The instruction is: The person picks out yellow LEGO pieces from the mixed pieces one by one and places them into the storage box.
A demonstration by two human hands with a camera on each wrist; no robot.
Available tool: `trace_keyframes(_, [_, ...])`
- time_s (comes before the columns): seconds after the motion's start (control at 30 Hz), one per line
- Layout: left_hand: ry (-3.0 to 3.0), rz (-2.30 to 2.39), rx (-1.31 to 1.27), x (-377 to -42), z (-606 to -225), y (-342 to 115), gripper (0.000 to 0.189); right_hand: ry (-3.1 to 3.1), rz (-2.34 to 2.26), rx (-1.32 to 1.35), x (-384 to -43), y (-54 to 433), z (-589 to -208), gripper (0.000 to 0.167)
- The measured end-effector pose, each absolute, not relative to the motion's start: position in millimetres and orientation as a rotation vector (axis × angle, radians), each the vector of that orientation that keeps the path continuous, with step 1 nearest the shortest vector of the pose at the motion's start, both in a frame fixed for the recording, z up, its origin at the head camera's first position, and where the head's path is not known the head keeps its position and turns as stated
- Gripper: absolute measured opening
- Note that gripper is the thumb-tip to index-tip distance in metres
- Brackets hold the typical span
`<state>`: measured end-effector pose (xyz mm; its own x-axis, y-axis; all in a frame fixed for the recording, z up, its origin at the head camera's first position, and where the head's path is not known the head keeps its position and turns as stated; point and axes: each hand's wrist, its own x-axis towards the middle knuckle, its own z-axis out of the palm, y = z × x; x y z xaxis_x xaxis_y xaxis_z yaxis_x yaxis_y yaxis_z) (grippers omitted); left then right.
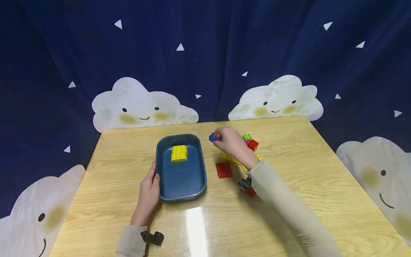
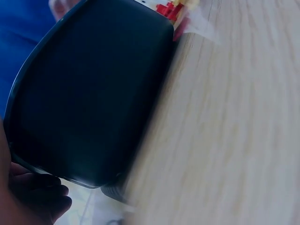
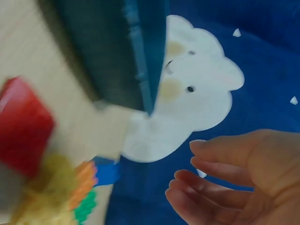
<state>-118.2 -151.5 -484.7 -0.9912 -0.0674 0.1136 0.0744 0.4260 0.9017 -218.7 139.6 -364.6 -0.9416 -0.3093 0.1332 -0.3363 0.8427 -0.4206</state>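
Observation:
A dark blue tray [image 1: 183, 184] stands on the table with two yellow bricks [image 1: 179, 153] inside. My left hand [image 1: 149, 185] holds its left wall, thumb at the rim; fingers show beneath the tray in the left wrist view. Right of the tray, my right hand [image 1: 230, 141] has a blue brick [image 1: 213, 137] at its thumb and index finger, which pinch it in the head view. In the right wrist view the same hand [image 3: 234, 173] shows bent fingers, and I cannot make out the brick against the blue curtain. Beneath that arm lies a flat red brick [image 1: 224, 170].
Yellow bricks [image 1: 227, 157], a green brick [image 1: 247, 136] and another red brick [image 1: 253, 145] lie in a loose pile right of the tray. One more red piece [image 1: 249, 192] sits partly behind the right wrist strap. A dark blue curtain [image 1: 205, 64] hangs behind the table.

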Motion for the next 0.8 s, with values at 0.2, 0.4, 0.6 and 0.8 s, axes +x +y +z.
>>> trace_keyframes(0.2, [-2.538, -1.604, -0.014, -119.1, -486.6, -152.0, 0.051, -2.980, 0.642, 0.485, -217.7, 160.1, -399.3, 0.018])
trace_keyframes(0.4, [-2.574, -1.624, -0.002, -118.6, -486.7, -153.0, 0.051, -3.081, 0.587, 0.386, -217.9, 168.5, -429.6, 0.022])
trace_keyframes(0.6, [-2.571, -1.625, -0.002, -118.1, -485.7, -153.3, 0.051, -3.115, 0.606, 0.344, -217.4, 168.4, -443.3, 0.024])
trace_keyframes(0.8, [-2.549, -1.618, -0.009, -118.4, -486.6, -153.0, 0.051, -3.097, 0.592, 0.312, -215.2, 166.5, -447.1, 0.029])
